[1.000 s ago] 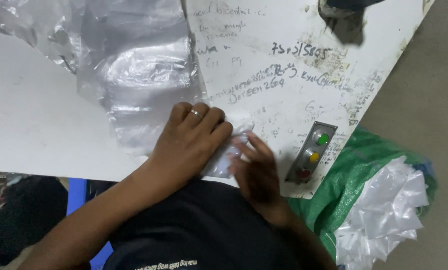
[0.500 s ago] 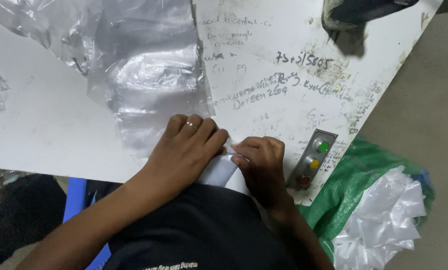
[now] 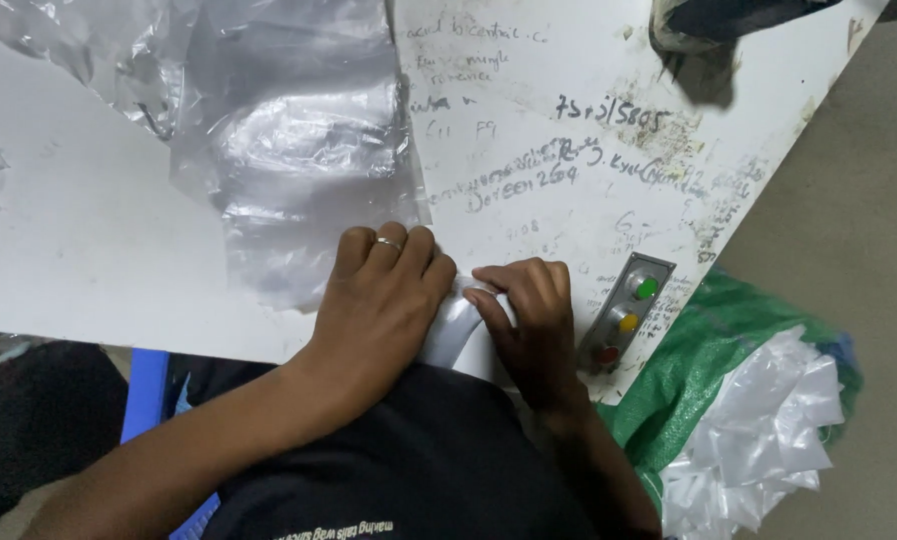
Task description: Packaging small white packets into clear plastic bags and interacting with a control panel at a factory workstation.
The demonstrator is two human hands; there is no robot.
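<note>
Table markings: dark handwritten scrawl runs across the upper right of the white table (image 3: 89, 260).
Button panel: a grey strip (image 3: 624, 322) with green, yellow and red buttons sits right of centre, at the table's edge.
Sack: a green woven bag (image 3: 709, 350), lower right, holds crumpled white plastic pieces (image 3: 759, 440).
Plastic sheet: clear film (image 3: 289, 140) lies crinkled at upper left.
Hands: the ringed left hand (image 3: 384, 300) and right hand (image 3: 529, 320) press together at lower centre, both closed over a small white folded piece (image 3: 459, 335) at the table's near edge.
</note>
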